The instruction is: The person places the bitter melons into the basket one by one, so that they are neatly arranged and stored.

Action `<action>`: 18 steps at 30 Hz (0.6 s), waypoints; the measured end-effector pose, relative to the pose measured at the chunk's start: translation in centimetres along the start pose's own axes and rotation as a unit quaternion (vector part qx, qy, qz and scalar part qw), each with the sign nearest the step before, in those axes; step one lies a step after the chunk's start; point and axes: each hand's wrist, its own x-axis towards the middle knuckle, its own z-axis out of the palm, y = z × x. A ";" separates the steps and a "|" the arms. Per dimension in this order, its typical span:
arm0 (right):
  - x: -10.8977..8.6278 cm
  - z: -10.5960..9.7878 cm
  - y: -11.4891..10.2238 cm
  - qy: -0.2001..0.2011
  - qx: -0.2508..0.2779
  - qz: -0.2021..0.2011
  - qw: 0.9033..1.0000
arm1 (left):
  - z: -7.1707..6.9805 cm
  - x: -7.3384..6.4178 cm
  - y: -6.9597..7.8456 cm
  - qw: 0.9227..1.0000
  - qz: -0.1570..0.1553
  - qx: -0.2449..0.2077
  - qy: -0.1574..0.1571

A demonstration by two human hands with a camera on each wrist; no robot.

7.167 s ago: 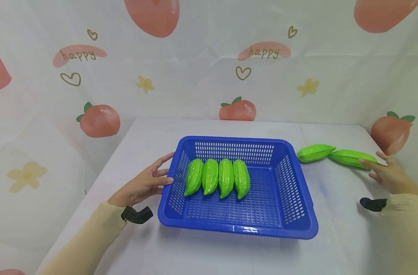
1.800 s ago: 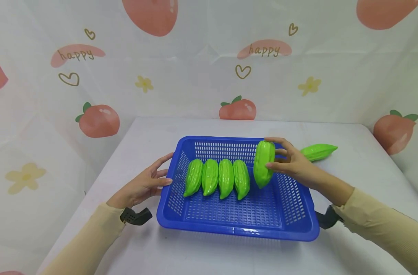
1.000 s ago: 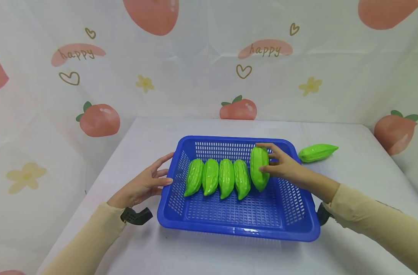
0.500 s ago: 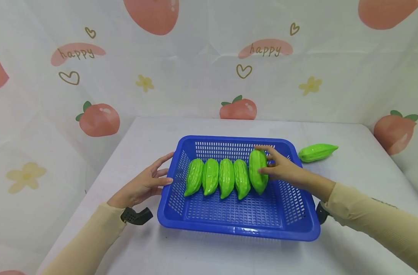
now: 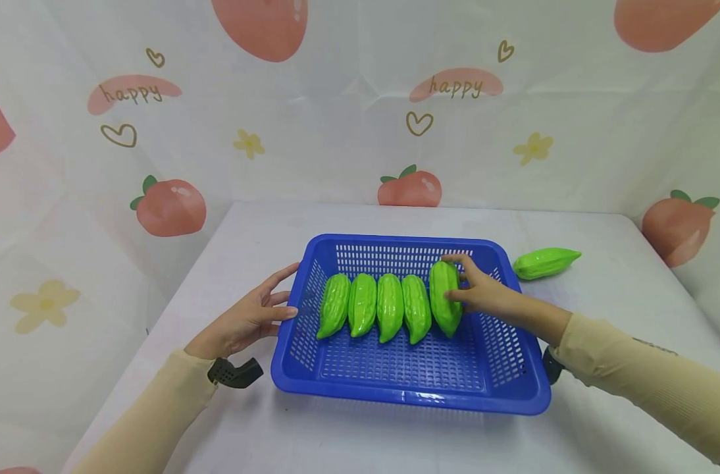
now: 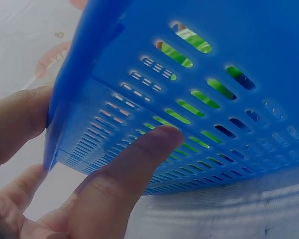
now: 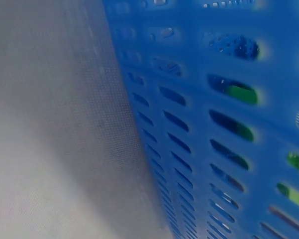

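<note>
My left hand (image 5: 244, 319) touches the left wall of a blue perforated plastic basket (image 5: 360, 390). In the left wrist view its thumb (image 6: 124, 181) lies against the slotted wall, other fingers at the rim. Reaching over the basket's right side, my right hand (image 5: 484, 289) grips a bright green bitter melon (image 5: 441, 299) low inside, its thumb on the near side and fingers at the top. Several other bitter melons (image 5: 362, 305) lie in a row to its left, tips toward me. The right wrist view shows only the basket's outer wall (image 7: 194, 129); that hand is hidden there.
Another bitter melon (image 5: 546, 263) lies on the white table (image 5: 603, 316), right of the basket's far right corner. A fruit-printed curtain (image 5: 336, 118) hangs behind the table and along its sides.
From the table at right, my right hand brought one bitter melon over the basket, then lowered it in beside the row. Only one melon stays outside. My left hand keeps its place.
</note>
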 end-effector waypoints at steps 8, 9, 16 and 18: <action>0.2 0.0 0.2 -0.013 -0.053 0.009 0.998 | -0.1 0.0 0.0 1.000 0.000 -0.002 -0.003; 0.2 0.0 0.2 -0.013 -0.059 0.012 0.998 | -0.1 0.0 0.0 1.000 0.000 -0.001 -0.003; 0.3 0.2 0.1 -0.016 -0.060 0.034 0.998 | 0.0 0.0 0.0 1.000 -0.001 0.005 0.003; 0.3 0.2 0.1 -0.019 -0.065 0.040 0.997 | 0.0 0.0 0.0 1.000 -0.002 0.005 0.005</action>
